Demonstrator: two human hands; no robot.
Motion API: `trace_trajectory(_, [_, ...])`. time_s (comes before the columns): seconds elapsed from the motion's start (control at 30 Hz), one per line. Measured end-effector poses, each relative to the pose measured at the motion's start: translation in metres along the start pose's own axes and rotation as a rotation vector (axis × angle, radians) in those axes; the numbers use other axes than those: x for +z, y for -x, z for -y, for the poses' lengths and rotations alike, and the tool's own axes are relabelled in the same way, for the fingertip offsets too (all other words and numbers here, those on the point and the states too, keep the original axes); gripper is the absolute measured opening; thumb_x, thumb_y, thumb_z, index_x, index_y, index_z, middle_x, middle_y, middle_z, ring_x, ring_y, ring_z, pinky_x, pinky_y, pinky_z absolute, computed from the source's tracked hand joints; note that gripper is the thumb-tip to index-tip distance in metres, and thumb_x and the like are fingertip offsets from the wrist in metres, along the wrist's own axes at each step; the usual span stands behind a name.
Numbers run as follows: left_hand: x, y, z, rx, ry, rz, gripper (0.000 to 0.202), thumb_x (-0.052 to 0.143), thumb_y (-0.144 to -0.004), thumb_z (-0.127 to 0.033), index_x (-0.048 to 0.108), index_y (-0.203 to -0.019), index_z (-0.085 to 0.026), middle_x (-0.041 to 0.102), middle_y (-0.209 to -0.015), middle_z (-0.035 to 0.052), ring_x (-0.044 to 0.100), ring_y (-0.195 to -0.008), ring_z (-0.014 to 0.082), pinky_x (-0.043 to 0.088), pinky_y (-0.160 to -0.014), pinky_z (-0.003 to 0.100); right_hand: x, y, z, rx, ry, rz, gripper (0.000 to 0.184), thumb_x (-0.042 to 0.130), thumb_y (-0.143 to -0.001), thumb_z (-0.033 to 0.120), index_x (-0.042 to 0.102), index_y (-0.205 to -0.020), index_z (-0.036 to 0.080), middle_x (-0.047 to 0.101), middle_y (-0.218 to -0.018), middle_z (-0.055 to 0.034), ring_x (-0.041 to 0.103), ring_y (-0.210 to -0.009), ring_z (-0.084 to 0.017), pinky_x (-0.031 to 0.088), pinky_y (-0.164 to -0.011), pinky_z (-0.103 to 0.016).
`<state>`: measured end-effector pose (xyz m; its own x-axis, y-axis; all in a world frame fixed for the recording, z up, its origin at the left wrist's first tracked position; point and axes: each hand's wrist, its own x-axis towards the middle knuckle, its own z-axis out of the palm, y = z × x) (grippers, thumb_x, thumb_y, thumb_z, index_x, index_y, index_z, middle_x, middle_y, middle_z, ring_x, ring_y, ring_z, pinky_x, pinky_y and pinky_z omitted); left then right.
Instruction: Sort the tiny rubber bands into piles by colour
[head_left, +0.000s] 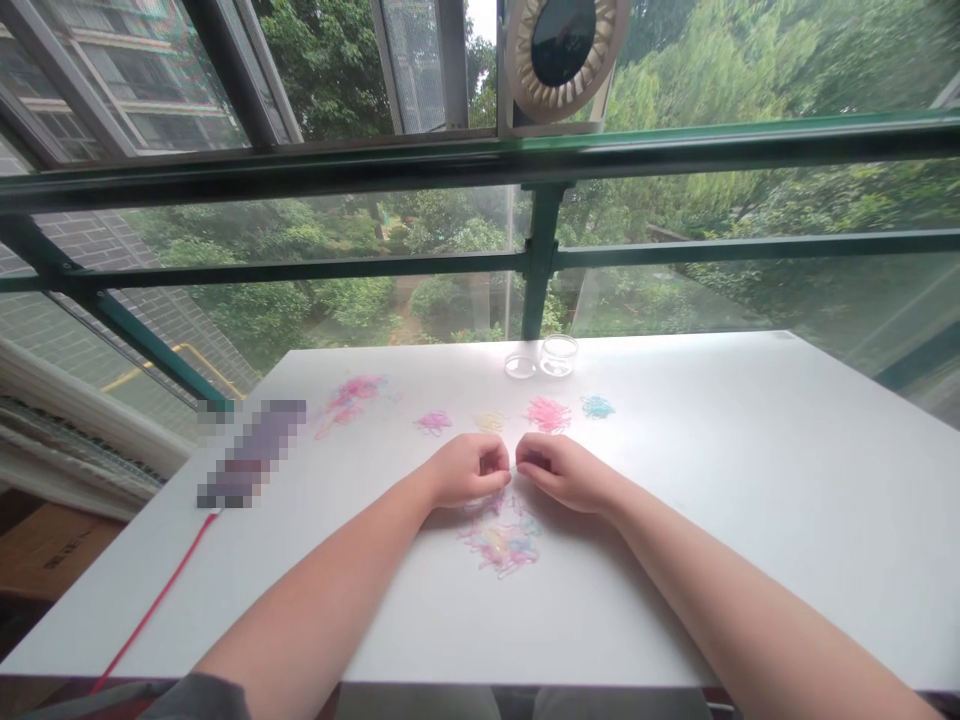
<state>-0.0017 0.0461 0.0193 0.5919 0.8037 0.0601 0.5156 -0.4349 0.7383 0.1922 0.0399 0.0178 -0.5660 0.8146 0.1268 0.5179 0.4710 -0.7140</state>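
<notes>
My left hand (472, 469) and my right hand (564, 472) meet over the middle of the table, both with fingers pinched. A thin pale strand, which looks like a small rubber band (514, 468), spans the narrow gap between their fingertips. Just below them lies a mixed pile of coloured rubber bands (501, 543), partly under my left hand. Beyond the hands are sorted heaps: purple bands (433, 422), yellow bands (490, 422), pink bands (549, 414) and blue bands (598, 406).
Farther left lies another mixed heap of bands (356, 395). Two clear round containers (558, 358) stand near the back edge of the white table (750, 480). A blurred-out flat object (251, 455) with a red cable (161, 598) lies at the left. Behind are a green railing (337, 170) and a fan (566, 50).
</notes>
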Motion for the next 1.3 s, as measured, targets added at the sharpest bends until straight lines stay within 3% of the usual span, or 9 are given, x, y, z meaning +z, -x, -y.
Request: trace_trajectory(1.3, [-0.0022, 0.0002, 0.0016, -0.008, -0.014, 0.036, 0.011, 0.051, -0.073, -0.027, 0.053, -0.072, -0.016, 0.054, -0.063, -0.0016, 0.047, -0.057, 0.0092, 0.036, -0.053, 0.020, -0.0064, 0.0001, 0.0000, -0.027, 0.010, -0.032, 0.009, 0.046, -0.072, 0.013, 0.054, -0.075, 0.016, 0.052, -0.062, 0.0026, 0.041, -0.054, -0.007, 0.032, -0.052, -0.020])
